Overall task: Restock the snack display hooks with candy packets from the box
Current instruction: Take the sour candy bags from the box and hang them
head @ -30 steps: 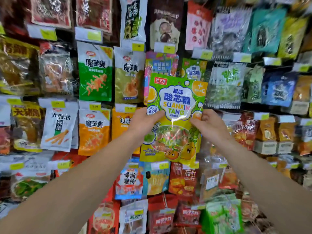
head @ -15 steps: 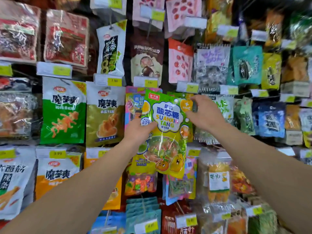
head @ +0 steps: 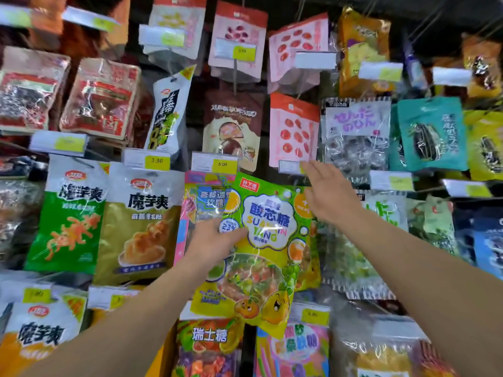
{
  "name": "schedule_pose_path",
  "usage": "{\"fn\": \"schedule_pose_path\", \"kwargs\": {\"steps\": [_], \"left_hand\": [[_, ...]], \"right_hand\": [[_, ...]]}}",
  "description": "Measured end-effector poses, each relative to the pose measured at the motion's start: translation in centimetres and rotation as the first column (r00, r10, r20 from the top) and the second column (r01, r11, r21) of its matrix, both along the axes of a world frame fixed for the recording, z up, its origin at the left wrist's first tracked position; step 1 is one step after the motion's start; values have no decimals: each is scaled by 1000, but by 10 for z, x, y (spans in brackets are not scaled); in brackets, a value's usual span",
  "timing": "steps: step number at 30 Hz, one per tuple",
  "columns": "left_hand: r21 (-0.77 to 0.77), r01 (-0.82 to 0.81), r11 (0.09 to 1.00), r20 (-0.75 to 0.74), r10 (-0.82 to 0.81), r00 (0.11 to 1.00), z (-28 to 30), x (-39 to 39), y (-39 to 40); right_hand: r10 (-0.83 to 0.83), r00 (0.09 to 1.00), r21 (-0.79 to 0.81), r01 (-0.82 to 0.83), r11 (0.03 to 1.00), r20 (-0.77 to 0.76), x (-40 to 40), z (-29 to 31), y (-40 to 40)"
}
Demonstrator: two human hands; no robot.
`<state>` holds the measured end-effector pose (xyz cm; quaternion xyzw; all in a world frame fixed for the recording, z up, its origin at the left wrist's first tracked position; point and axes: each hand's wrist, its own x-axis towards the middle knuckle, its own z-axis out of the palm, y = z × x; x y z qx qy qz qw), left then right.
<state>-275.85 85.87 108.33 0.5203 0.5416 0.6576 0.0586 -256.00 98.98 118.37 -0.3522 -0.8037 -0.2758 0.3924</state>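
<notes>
A green and yellow candy packet with cartoon fruit on it hangs tilted in front of the display wall. My left hand grips its left edge, thumb on the front. My right hand is off the packet, fingers straight and reaching up towards a white price tag at the packet's upper right. The hook itself is hidden. The box is not in view.
Hanging snack bags cover the wall: green and olive konjac bags at left, pink bags above, teal seed bags at right, more candy bags below. Yellow price tags stick out on hook ends.
The view has tilted up the wall. My right hand has let go of the packet's top right corner and opened towards the price tag; my left hand keeps its hold.
</notes>
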Motion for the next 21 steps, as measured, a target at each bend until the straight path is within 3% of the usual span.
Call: {"fn": "schedule_pose_path", "kwargs": {"steps": [5,10,21], "left_hand": [[40,-30,999,102,25,994,6,22,28],[0,-18,1000,147,18,989,23,48,50],[-29,14,999,226,-7,974,30,61,67]], "right_hand": [[249,951,97,-235,967,-182,3,14,6],[284,929,85,-271,959,-238,1,27,13],[310,930,87,-298,951,-200,4,35,24]]}}
